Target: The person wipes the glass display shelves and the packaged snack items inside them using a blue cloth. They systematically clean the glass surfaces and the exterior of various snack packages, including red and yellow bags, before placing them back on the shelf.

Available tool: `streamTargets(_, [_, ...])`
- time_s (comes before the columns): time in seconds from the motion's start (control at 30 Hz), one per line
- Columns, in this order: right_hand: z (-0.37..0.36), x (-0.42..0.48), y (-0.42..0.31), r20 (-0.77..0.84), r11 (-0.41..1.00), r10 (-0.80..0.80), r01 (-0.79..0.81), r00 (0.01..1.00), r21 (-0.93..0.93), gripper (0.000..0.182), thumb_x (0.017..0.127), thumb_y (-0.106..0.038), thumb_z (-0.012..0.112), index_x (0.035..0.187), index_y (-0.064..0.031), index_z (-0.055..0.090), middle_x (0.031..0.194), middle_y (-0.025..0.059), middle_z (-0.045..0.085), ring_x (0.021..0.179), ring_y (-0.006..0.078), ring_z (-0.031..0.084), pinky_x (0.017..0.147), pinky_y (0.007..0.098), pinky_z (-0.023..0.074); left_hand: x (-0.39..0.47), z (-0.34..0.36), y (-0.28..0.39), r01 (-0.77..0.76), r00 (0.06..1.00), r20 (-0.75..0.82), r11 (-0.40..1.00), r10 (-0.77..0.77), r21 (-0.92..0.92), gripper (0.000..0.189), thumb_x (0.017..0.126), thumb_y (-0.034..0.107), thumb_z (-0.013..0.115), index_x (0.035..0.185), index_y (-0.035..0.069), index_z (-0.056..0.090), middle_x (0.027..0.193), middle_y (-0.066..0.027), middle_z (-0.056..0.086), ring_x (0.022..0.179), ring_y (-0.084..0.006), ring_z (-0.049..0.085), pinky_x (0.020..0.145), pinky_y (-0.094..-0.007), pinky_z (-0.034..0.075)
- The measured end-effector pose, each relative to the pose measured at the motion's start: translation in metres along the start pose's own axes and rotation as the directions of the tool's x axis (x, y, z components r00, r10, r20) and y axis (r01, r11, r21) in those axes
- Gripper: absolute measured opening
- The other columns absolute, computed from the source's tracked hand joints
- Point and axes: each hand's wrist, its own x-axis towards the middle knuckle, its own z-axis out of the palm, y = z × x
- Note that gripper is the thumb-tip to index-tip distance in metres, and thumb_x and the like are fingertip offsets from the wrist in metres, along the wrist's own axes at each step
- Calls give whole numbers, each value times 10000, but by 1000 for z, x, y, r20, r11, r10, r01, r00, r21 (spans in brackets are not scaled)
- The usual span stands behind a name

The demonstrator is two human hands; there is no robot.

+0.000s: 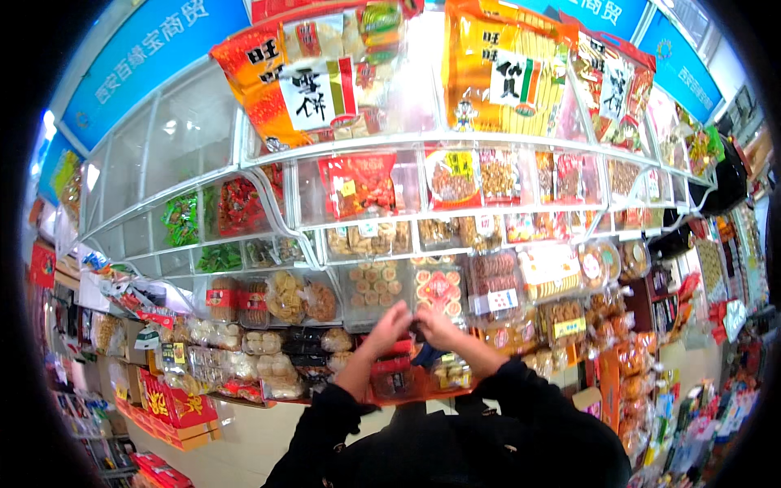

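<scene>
My left hand [390, 329] and my right hand [436, 328] are held close together before the lower part of a stocked shop display. A small dark item [417, 329] shows between them, next to the right fingers; what it is and which hand bears it cannot be made out. Just beyond the fingers are a clear pack of round pastries with a red label [437, 287] and, left of it, another tray of round pastries [373, 283]. Packs of dark red round biscuits [493, 277] lie to the right. Below the hands are red packages [390, 365].
Clear acrylic bins with white-edged rails [427, 141] rise in tiers, topped by large orange snack bags [512, 73]. Wrapped breads [262, 341] line the lower left. Red gift boxes [177, 399] stand near the tiled floor [244, 433]. Bagged baked goods [631, 366] stack at right.
</scene>
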Motion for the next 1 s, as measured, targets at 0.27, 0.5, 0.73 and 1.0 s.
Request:
streamTargets(0.27, [-80, -68, 24, -37, 933, -164, 167, 986, 319, 198, 847, -109, 547, 1019, -12, 561, 930, 159, 576, 903, 306, 563, 814, 351, 431, -48, 125, 25, 92, 988, -121, 996, -91, 9, 379, 840, 197, 647, 1123, -2, 492, 1050, -76, 559, 899, -145, 558, 761, -318, 475])
streamTargets(0.5, [-121, -136, 106, -193, 863, 138, -22, 971, 506, 359, 878, -334, 546, 1066, -28, 556, 1032, 137, 591, 967, 296, 565, 818, 391, 447, -46, 247, 28, -140, 865, -479, 989, 150, 56, 317, 799, 165, 685, 1024, 0, 535, 901, -61, 597, 811, -134, 566, 722, -291, 482])
streamTargets(0.73, [-138, -164, 125, 475, -183, -71, -479, 877, 858, 514, 887, -371, 521, 1198, 35, 469, 1068, 176, 597, 950, 289, 600, 857, 426, 477, -65, 304, 34, -512, 840, 177, 640, 514, 573, 249, 814, 150, 652, 1002, 34, 538, 838, -39, 566, 856, -133, 544, 760, -301, 446])
streamTargets(1.0, [-122, -135, 106, 70, 798, 202, -206, 977, 567, 399, 945, -349, 460, 837, 4, 608, 727, 17, 561, 634, 111, 486, 588, 286, 410, -80, 219, 52, -242, 941, -53, 772, 335, 587, 308, 783, 167, 669, 1031, 38, 540, 896, -88, 608, 823, -183, 592, 734, -305, 474])
